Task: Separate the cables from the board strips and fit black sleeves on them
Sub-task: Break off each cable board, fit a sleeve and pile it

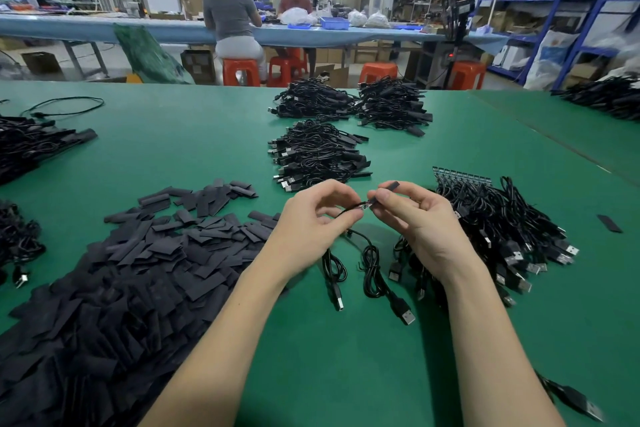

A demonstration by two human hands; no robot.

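Note:
My left hand [313,215] pinches a thin black cable [349,210] just behind the small green board at its end. My right hand [412,215] pinches a short black sleeve [389,186], whose lower end meets that board tip between the two hands. The cable's slack hangs down to the green mat, where two coiled USB cables [375,279] lie below my hands. A big heap of loose black sleeves [138,267] spreads out at the left. To the right lies a pile of cables on a board strip [462,178].
Three bundles of sleeved cables [317,156] sit beyond my hands, with more cable piles at the left edge [31,146] and far right [606,100]. A single sleeve [609,223] lies at the right. People sit at a blue bench [104,28] behind.

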